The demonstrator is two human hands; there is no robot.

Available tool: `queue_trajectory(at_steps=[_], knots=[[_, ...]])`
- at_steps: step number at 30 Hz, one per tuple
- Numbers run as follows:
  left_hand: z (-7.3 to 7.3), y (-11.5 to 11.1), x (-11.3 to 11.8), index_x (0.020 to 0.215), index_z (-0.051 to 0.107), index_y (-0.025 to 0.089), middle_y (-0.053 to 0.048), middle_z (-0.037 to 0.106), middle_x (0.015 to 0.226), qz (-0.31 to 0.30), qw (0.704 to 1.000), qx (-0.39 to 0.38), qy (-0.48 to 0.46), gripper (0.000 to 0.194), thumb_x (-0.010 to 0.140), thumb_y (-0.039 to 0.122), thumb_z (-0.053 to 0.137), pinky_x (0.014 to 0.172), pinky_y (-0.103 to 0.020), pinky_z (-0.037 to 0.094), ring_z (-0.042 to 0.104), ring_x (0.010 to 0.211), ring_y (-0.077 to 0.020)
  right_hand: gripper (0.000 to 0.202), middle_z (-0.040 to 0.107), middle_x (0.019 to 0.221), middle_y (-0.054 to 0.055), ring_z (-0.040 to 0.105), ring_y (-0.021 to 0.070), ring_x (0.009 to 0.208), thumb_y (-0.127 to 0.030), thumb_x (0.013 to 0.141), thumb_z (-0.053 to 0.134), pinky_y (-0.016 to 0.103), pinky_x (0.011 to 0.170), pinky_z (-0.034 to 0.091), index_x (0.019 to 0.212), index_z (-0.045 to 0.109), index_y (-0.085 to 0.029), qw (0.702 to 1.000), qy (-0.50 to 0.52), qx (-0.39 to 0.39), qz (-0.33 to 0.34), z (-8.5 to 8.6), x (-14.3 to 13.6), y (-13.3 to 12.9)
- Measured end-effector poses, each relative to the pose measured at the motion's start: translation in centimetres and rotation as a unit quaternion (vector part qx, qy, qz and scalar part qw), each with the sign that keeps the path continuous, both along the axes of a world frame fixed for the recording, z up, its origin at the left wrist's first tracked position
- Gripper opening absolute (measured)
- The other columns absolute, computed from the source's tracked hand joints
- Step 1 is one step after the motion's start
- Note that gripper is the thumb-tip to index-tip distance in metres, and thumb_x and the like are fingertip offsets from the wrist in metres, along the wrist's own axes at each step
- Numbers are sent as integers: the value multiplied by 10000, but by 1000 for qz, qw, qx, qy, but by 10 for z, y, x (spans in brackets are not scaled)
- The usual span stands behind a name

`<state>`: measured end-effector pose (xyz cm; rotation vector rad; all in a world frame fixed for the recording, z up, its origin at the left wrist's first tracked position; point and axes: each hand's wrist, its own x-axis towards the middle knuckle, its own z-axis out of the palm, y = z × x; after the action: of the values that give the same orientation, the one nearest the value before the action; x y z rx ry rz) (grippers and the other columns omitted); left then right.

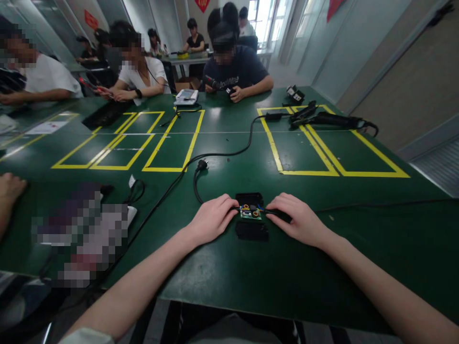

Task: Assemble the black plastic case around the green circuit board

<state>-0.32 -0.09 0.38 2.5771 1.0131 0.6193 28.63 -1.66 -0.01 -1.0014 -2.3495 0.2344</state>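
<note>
A small green circuit board (247,216) with copper coils and coloured wires lies in front of me between my two hands. My left hand (213,219) is closed, thumb and fingers pinching the black cable at the board's left end. From the right end runs another black cable (283,214), gripped in the closed fingers of my right hand (299,219). One black plastic case half (249,197) lies just beyond the board, and a second black case half (251,231) lies on the near side. The cable's mains plug (202,165) rests beyond my left hand.
The green table (222,282) bears yellow tape rectangles (304,173). A long black cable (161,205) crosses it on the left, near blurred-out packages (98,239). A black corded styling tool (332,119) lies at far right. Opposite sits a co-worker (247,64) holding a dark device; others sit left.
</note>
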Motion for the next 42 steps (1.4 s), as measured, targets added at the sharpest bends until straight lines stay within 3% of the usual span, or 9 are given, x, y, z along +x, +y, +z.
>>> queue_trajectory(at_steps=[5,12,18,24,33,42], knots=[[8,-2,-5,1093,639,196,-36,692,927,19,1000,1,-6,255,1105,338,427,735,-276,541,683,789,-170,254,732,818,57,660,164,660,-318,1078,492,270,613,477,992,691,-186,999,23,-39,-15,5,-2,0],[14,-11,-7,949,655,191,1,674,768,-58,998,-26,-27,181,1013,279,509,586,-236,427,612,606,-125,477,694,681,33,596,125,552,-376,1117,377,255,567,388,812,692,-186,997,-20,-69,2,8,-3,-14],[13,-11,-6,878,664,196,13,658,712,-53,997,-58,-12,171,950,285,537,560,-238,398,562,545,-120,463,706,709,44,627,153,607,-377,1105,379,275,585,389,832,709,-200,992,-57,-111,22,8,-8,-14],[8,-7,-6,872,685,195,15,684,728,-35,997,-67,-2,128,934,251,588,581,-231,405,609,589,-125,506,651,641,32,575,147,567,-396,1108,396,273,575,336,710,639,-200,990,-83,-115,4,6,-9,-8],[6,2,-9,864,696,185,-26,708,776,-43,999,-7,-24,104,931,231,631,724,-301,480,625,748,-182,416,734,774,52,662,171,680,-352,1104,434,277,641,388,832,706,-193,989,-91,-119,-11,7,-10,-7],[9,1,-12,898,700,184,-31,687,800,-45,998,-38,-35,134,958,228,588,662,-266,486,630,733,-164,363,706,814,63,618,190,753,-272,1091,435,311,687,431,835,676,-184,992,-81,-93,-8,10,-14,-8]])
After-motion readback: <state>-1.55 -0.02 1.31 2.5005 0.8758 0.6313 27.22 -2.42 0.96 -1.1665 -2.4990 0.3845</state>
